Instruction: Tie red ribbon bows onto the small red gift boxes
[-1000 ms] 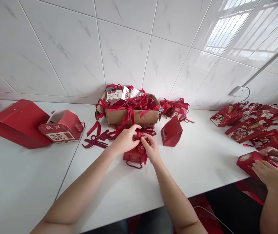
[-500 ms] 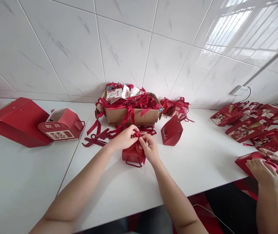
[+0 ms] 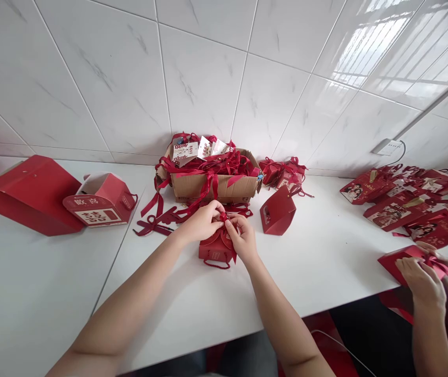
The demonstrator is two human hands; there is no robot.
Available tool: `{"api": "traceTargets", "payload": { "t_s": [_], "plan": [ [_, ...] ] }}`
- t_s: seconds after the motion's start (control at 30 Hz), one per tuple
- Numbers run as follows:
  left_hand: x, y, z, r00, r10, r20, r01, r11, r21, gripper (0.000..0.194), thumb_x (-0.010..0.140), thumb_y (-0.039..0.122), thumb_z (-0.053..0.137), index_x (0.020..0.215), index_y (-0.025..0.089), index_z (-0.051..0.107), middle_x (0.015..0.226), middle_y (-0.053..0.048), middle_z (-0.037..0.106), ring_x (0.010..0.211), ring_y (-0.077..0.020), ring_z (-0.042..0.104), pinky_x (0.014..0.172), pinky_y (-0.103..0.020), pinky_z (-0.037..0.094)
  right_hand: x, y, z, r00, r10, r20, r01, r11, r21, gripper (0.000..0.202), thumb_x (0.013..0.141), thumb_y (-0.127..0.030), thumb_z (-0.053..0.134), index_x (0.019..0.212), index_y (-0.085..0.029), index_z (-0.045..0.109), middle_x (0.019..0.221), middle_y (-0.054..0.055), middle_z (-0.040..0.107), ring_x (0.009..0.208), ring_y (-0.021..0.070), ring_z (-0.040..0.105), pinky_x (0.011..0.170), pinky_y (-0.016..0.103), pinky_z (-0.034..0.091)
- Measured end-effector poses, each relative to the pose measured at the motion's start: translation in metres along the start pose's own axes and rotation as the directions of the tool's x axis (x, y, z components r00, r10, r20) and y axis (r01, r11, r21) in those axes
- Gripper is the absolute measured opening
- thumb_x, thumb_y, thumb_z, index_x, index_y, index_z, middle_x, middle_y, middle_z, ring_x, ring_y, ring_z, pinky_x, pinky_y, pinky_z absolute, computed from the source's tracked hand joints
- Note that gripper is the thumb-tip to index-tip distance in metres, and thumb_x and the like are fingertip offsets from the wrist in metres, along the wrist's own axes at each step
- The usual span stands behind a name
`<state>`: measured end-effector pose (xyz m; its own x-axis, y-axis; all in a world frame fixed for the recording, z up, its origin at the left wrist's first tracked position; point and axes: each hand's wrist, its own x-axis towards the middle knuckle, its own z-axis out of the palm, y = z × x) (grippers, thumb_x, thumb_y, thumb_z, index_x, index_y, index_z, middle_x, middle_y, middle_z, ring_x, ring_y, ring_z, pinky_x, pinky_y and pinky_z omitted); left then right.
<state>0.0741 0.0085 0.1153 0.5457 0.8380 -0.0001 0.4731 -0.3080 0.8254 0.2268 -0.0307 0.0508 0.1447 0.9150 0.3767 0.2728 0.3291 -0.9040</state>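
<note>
A small red gift box with a twisted cord handle stands on the white table. At its top, my left hand pinches a red ribbon from the left. My right hand grips the same ribbon from the right, its fingertips close to those of the left. The fingers partly hide the knot. Just behind, a cardboard carton is heaped with red ribbons and white tags, and dark red strips lie in front of it.
An upright red box stands to the right. Larger red boxes and an open printed one are at the left. Several decorated boxes fill the far right, where another person's hands hold a red box.
My hands still pinch the ribbon and have barely moved. At the right, the other person's fingers have shifted slightly on the ribbon of their box.
</note>
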Motion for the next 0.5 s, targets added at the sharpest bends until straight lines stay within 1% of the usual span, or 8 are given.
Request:
{"api": "traceTargets", "payload": {
  "t_s": [0.07,0.13,0.23,0.33,0.43,0.5],
  "plan": [
    [0.000,-0.001,0.001,1.000,0.000,-0.007,0.000,1.000,0.027,0.011,0.083,0.023,0.047,0.094,0.022,0.044,0.080,0.000,0.066,0.066,-0.0154,0.057,0.063,-0.028,0.043,0.000,-0.001,0.001,1.000,-0.010,-0.001,0.010,1.000,-0.012,0.018,0.087,-0.036,0.057,0.076,-0.021,0.060,0.106,0.011,0.066,0.106,0.0234,0.061,0.094,0.042,0.046],
    [0.000,0.000,0.001,1.000,-0.010,-0.018,0.011,1.000,0.026,0.014,0.083,0.021,0.046,0.096,0.022,0.044,0.081,0.000,0.066,0.068,-0.0159,0.058,0.064,-0.028,0.044,-0.001,-0.003,0.001,1.000,-0.023,-0.005,0.023,0.999,-0.023,0.018,0.086,-0.036,0.057,0.076,-0.021,0.059,0.105,0.011,0.067,0.107,0.0232,0.061,0.095,0.041,0.046],
    [-0.001,0.001,0.000,0.998,-0.051,-0.046,0.051,0.999,0.002,0.027,0.080,0.018,0.048,0.106,0.023,0.045,0.087,-0.001,0.067,0.074,-0.0167,0.061,0.067,-0.028,0.046,-0.001,-0.006,0.000,0.999,-0.037,-0.003,0.037,0.998,-0.042,0.016,0.081,-0.036,0.064,0.076,-0.021,0.059,0.105,0.011,0.066,0.106,0.0233,0.061,0.094,0.041,0.047],
    [-0.002,0.003,-0.001,0.993,-0.087,-0.078,0.085,0.996,-0.021,0.035,0.078,0.021,0.052,0.112,0.022,0.045,0.081,0.000,0.066,0.069,-0.0162,0.060,0.065,-0.028,0.046,0.000,-0.008,-0.003,0.999,-0.050,0.017,0.051,0.997,-0.050,0.016,0.076,-0.034,0.069,0.078,-0.021,0.060,0.107,0.011,0.066,0.104,0.0236,0.062,0.093,0.041,0.048],
    [-0.003,0.006,-0.002,0.991,-0.067,-0.119,0.066,0.998,-0.010,0.035,0.077,0.024,0.055,0.110,0.022,0.045,0.071,0.003,0.064,0.065,-0.0164,0.059,0.062,-0.028,0.046,0.000,-0.008,-0.004,0.999,-0.046,0.007,0.046,0.997,-0.055,0.012,0.076,-0.031,0.068,0.077,-0.021,0.064,0.108,0.011,0.066,0.104,0.0240,0.063,0.094,0.042,0.048],
    [-0.004,0.010,-0.001,0.987,-0.026,-0.161,0.032,0.999,0.037,0.033,0.078,0.023,0.055,0.110,0.023,0.045,0.073,0.002,0.067,0.068,-0.0177,0.062,0.065,-0.029,0.047,0.001,-0.007,-0.004,0.999,-0.034,-0.025,0.033,0.998,-0.051,0.010,0.076,-0.030,0.067,0.074,-0.021,0.065,0.108,0.011,0.066,0.104,0.0243,0.063,0.095,0.043,0.048]
  ]
}}
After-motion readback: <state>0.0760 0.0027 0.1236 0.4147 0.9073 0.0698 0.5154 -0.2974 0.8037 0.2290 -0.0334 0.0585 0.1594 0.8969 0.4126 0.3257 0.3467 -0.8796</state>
